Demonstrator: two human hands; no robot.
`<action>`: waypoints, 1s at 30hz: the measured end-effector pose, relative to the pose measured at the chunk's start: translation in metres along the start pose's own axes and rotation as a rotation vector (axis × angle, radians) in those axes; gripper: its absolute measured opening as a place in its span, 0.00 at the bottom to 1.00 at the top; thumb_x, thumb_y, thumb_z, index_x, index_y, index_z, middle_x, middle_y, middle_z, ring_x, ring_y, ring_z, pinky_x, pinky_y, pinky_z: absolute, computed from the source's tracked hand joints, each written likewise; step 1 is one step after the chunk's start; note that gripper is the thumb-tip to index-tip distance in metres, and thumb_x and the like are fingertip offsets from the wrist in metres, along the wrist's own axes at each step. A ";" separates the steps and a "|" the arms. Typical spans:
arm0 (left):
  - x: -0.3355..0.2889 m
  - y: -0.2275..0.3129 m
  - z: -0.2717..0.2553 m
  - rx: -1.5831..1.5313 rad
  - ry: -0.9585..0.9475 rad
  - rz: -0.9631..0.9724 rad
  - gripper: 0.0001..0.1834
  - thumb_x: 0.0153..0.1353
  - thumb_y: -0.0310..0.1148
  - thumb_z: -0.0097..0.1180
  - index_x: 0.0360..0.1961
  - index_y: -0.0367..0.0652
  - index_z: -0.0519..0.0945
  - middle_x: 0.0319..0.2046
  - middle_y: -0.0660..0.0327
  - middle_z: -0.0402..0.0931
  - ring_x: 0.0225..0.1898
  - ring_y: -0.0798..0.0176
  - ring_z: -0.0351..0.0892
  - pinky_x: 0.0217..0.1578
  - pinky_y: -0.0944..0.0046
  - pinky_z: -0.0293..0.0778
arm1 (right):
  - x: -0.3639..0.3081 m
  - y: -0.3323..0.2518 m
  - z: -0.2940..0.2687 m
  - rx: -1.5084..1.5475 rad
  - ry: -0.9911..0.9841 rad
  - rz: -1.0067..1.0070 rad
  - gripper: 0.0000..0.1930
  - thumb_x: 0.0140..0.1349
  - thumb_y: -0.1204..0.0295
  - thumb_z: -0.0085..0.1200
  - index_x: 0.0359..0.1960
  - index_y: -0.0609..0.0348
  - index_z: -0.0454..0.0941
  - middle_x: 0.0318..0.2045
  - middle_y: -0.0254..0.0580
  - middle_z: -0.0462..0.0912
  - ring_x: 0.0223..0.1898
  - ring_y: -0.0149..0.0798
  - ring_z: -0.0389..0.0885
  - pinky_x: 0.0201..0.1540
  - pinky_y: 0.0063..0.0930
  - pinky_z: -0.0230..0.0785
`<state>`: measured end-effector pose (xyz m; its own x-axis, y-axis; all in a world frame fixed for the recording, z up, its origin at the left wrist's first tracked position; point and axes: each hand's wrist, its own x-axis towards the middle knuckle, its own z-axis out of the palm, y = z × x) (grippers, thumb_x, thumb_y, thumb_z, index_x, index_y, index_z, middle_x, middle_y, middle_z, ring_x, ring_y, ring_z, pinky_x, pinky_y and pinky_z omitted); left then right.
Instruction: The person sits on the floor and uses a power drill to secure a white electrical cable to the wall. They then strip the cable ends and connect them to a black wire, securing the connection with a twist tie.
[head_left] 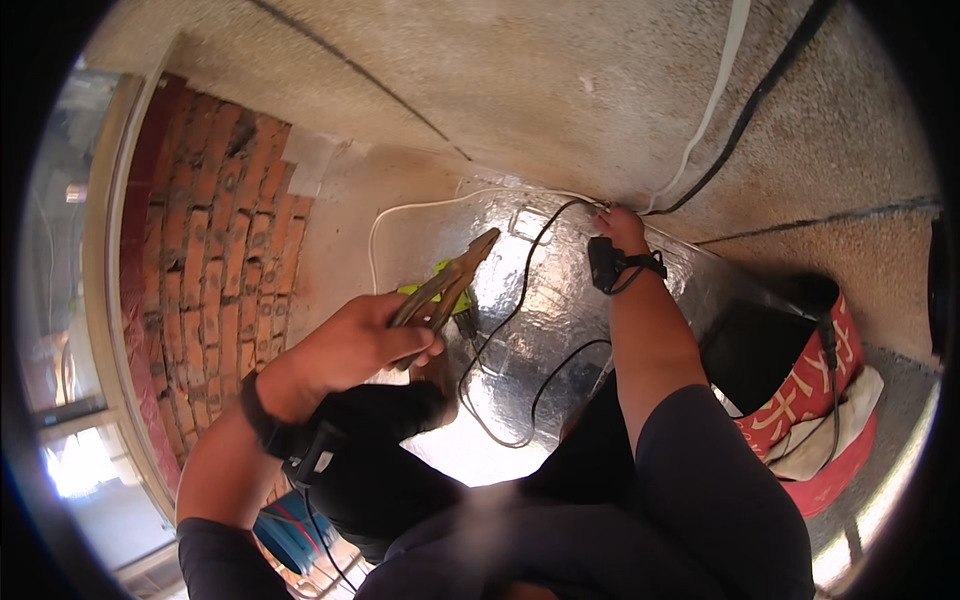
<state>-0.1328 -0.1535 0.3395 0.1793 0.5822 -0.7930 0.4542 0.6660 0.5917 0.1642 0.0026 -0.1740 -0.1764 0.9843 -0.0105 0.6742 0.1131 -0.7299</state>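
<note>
My left hand grips a pair of worn pliers whose jaws point up and to the right, over a shiny foil-covered surface. A yellow-green object sits just behind the pliers. My right hand reaches to the far edge of the foil, fingers pressed where white and black cables meet it; whether it holds one is hidden. A small black device is strapped on that wrist. Thin black wire loops across the foil between the hands.
A red brick wall and a window frame stand to the left. A rough concrete surface fills the top. A red bag with a black box lies at the right. My dark-clothed knees fill the lower middle.
</note>
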 end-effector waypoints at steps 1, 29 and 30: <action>0.005 -0.002 -0.007 0.050 0.014 -0.094 0.12 0.61 0.30 0.52 0.43 0.36 0.76 0.30 0.63 0.78 0.30 0.71 0.74 0.29 0.71 0.70 | -0.014 -0.053 0.014 -0.196 -0.052 -0.130 0.13 0.54 0.59 0.55 0.31 0.55 0.80 0.28 0.43 0.81 0.33 0.52 0.79 0.34 0.44 0.71; 0.311 -0.063 0.040 1.001 0.222 0.335 0.19 0.53 0.24 0.43 0.48 0.39 0.75 0.35 0.40 0.78 0.40 0.38 0.78 0.42 0.46 0.72 | -0.017 -0.142 -0.075 1.310 0.372 0.882 0.11 0.64 0.70 0.52 0.37 0.69 0.76 0.30 0.48 0.80 0.30 0.41 0.80 0.33 0.30 0.73; 0.309 -0.058 0.042 1.033 0.235 0.351 0.17 0.53 0.25 0.44 0.46 0.38 0.74 0.34 0.40 0.78 0.39 0.39 0.78 0.42 0.46 0.73 | -0.018 -0.141 -0.074 1.316 0.384 0.880 0.11 0.64 0.70 0.52 0.37 0.69 0.76 0.30 0.48 0.80 0.30 0.41 0.80 0.33 0.31 0.73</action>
<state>-0.0669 -0.0323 0.0544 0.3201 0.8083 -0.4942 0.9378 -0.1965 0.2862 0.1255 -0.0208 -0.0202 0.2250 0.6757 -0.7020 -0.6153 -0.4601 -0.6401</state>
